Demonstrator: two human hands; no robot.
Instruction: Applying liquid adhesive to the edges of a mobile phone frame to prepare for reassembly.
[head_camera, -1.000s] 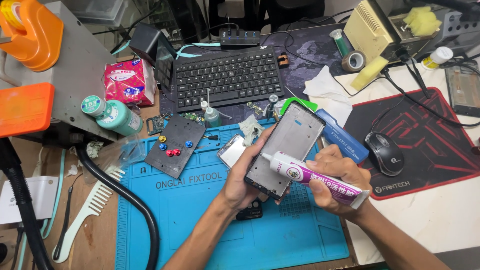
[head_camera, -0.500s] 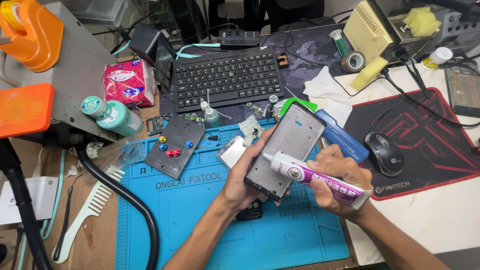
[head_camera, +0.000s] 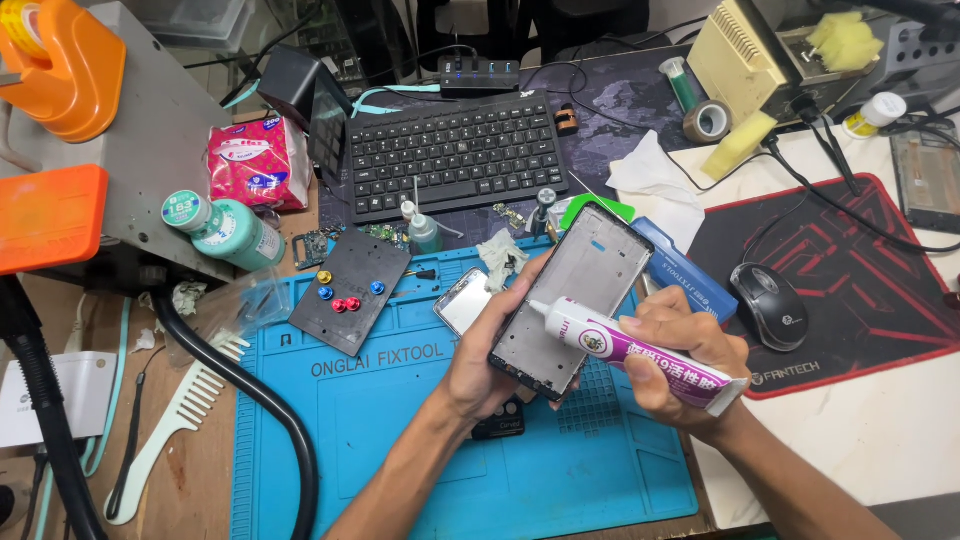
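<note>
Over the blue repair mat (head_camera: 400, 450), near the desk's front edge, my left hand (head_camera: 480, 365) is wrapped around the bare phone frame (head_camera: 570, 300), tilted toward me. My right hand (head_camera: 675, 365) is closed on the purple glue tube (head_camera: 640, 355), nozzle touching the frame's lower edge. I see no glue bead yet, so most gluing looks undone.

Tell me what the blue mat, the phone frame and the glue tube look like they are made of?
The blue mat looks like soft matte silicone or rubber, with moulded grid pockets. The phone frame, held in the left hand, seems dull grey metal with a dark, probably plastic, rim. The glue tube in the right hand looks like thin, squeezable printed plastic or foil, flattened at its crimped end.
</note>
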